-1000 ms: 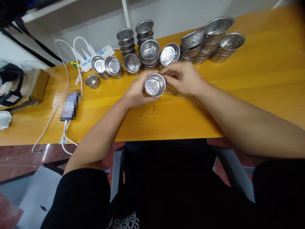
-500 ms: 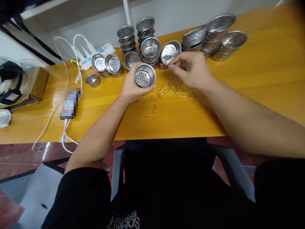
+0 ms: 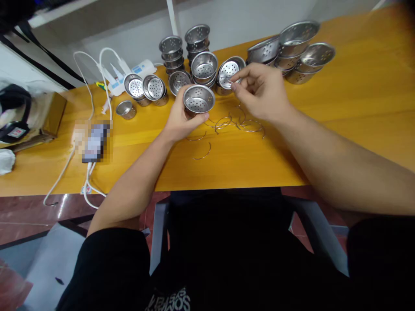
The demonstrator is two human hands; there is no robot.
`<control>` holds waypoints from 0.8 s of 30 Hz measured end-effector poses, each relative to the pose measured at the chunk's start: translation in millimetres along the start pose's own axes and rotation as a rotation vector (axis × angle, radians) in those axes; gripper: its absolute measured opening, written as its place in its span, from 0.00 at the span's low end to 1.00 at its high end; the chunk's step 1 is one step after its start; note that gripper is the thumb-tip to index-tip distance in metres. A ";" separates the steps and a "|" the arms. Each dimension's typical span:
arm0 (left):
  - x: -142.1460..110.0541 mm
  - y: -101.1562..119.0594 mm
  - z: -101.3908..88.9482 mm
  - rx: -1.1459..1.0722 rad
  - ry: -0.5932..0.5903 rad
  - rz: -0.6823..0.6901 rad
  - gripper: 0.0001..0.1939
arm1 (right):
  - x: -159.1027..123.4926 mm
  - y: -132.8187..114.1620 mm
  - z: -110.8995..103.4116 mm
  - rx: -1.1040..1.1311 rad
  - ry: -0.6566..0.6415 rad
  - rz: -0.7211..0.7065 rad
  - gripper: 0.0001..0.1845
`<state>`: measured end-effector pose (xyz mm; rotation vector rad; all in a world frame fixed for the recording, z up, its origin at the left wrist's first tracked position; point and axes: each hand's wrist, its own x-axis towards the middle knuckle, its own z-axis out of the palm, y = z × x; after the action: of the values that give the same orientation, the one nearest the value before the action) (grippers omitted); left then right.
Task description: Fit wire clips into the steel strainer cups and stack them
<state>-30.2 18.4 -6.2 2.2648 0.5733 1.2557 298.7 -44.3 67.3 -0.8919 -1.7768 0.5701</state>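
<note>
A small perforated metal cup [image 3: 199,100] is in my left hand [image 3: 181,117], with the fingers wrapped round its side and the thumb at the front. The cup's mouth is tilted up towards me. To the right of it, my right hand [image 3: 259,91] is closed in a pinch. Between thumb and index finger a short end of thin wire [image 3: 231,81] shows; the rest is hidden by the hand or blends into another perforated cup [image 3: 229,73] behind it. Several curved wire pieces [image 3: 223,123] lie on the table below my hands, and one more wire arc [image 3: 207,152] lies nearer me.
Stacked metal cups [image 3: 170,54] stand along the back, with larger perforated bowls [image 3: 298,39] at the right. A small cup [image 3: 126,110], a power strip [image 3: 139,71], white cables and a blurred phone [image 3: 96,142] are on the left of the wooden table [image 3: 246,166].
My left hand has tipped the cup, so its mouth looks wider and flatter and has shifted slightly right. My right hand has moved a little, still pinching.
</note>
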 end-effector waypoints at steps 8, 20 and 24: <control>-3.3 3.4 12.4 -0.009 -0.034 0.014 0.59 | -8.2 -25.7 18.2 0.063 -0.018 -0.048 0.21; -9.4 33.6 31.2 0.158 -0.063 0.002 0.61 | -11.6 -29.5 31.4 0.120 0.060 0.004 0.22; -5.4 46.4 30.3 0.223 -0.068 -0.044 0.64 | -15.2 -27.9 34.4 0.211 0.012 -0.005 0.21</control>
<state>-0.8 -27.8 3.8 2.4512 0.7670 1.1369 261.3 -72.4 66.3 -0.7433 -1.6720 0.7323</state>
